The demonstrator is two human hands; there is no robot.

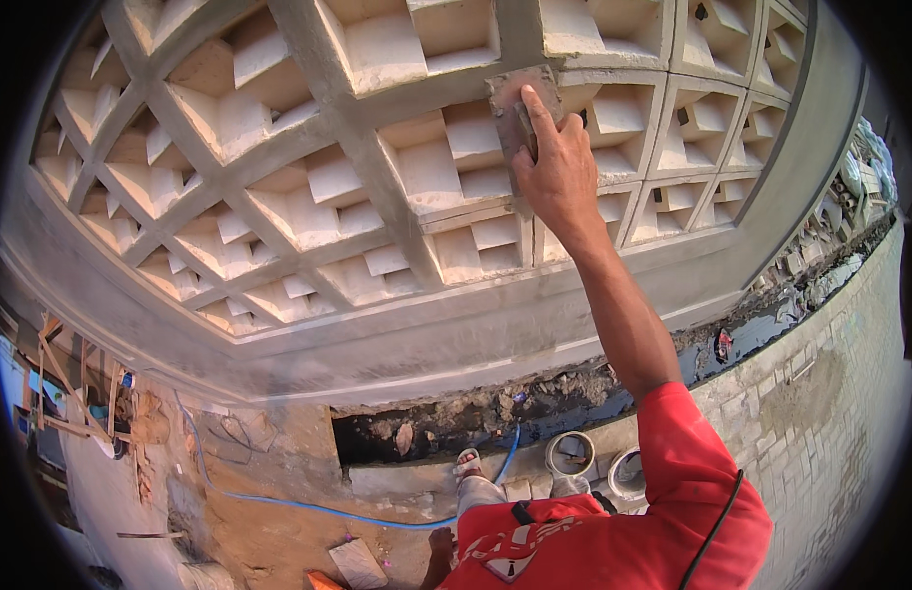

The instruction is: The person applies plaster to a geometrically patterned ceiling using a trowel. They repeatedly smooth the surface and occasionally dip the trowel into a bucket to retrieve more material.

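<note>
My right hand [556, 172] reaches up to a wall of pale ventilation blocks [412, 147]. Its fingers wrap the handle of a plastering trowel [505, 110], with the index finger stretched along the tool. The trowel's flat plate lies over a grey mortar joint [441, 93] where a horizontal and a vertical strip meet. Smooth grey mortar covers the joints to the left, while the blocks to the right show thin bare seams. Low beside my red shirt hangs my left hand [441, 541], small and dark; its fingers are not clear.
Along the wall's foot runs an open drain [456, 423] with dark water and rubble. Two round buckets [571, 454] [628, 474] stand by my feet. A blue hose [328, 506] crosses the ground. Wooden framing [77, 393] stands at left; paving [810, 393] stretches along the right.
</note>
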